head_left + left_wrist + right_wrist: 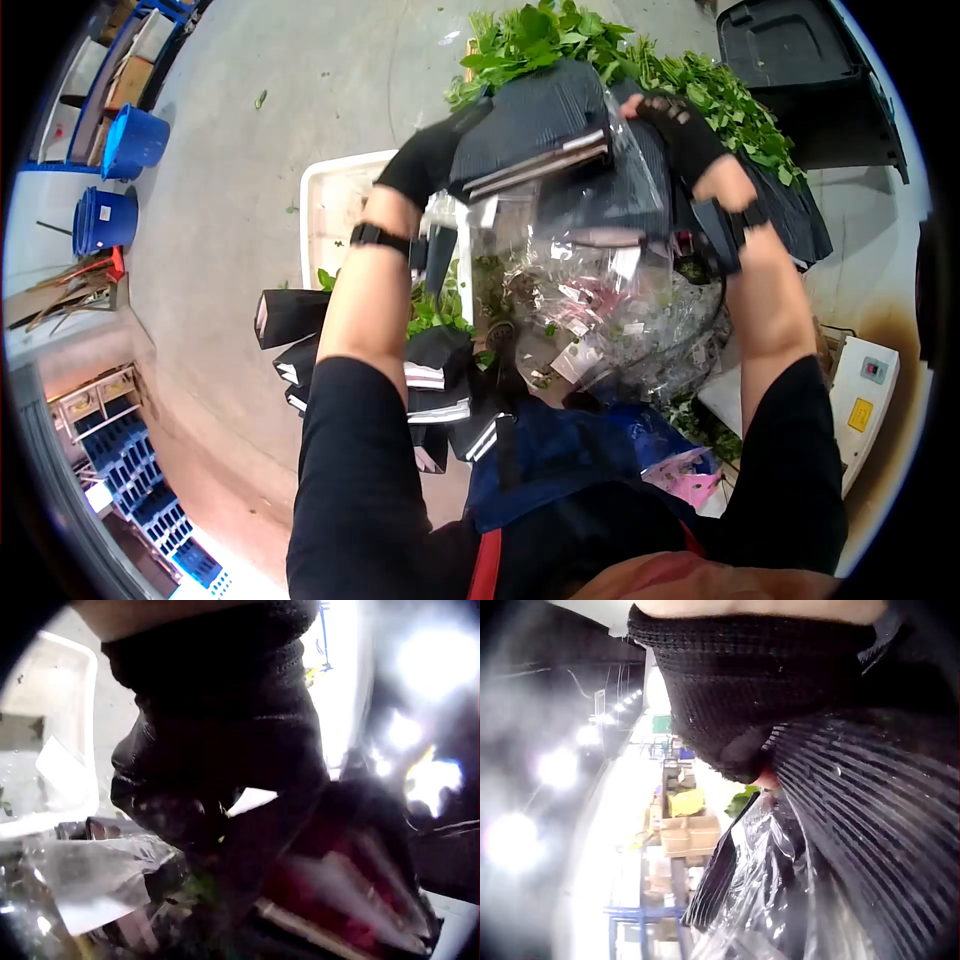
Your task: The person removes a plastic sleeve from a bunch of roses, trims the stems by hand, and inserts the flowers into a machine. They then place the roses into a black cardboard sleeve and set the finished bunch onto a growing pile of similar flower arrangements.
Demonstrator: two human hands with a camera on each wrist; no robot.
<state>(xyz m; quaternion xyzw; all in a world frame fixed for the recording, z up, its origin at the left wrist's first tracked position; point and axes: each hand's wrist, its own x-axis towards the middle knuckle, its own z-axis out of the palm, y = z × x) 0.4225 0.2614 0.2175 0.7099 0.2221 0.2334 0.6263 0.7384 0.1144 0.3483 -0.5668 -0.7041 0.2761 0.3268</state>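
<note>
A bundle in black corrugated wrap, with leafy stems beyond its far end, is held up between both hands. My left hand, in a black glove, grips the bundle's left side; the left wrist view is dark and blurred there. My right hand, in a black fingerless glove, holds the right edge of the ribbed wrap, a bare fingertip showing at it. Clear plastic film hangs beside that edge. Below the bundle is a second ribbed black bundle.
Crumpled clear plastic sleeves heap up close to the body. A white tray stands at left, with several black-wrapped bundles near it. More leafy stems and a black lidded bin are at right, blue buckets far left.
</note>
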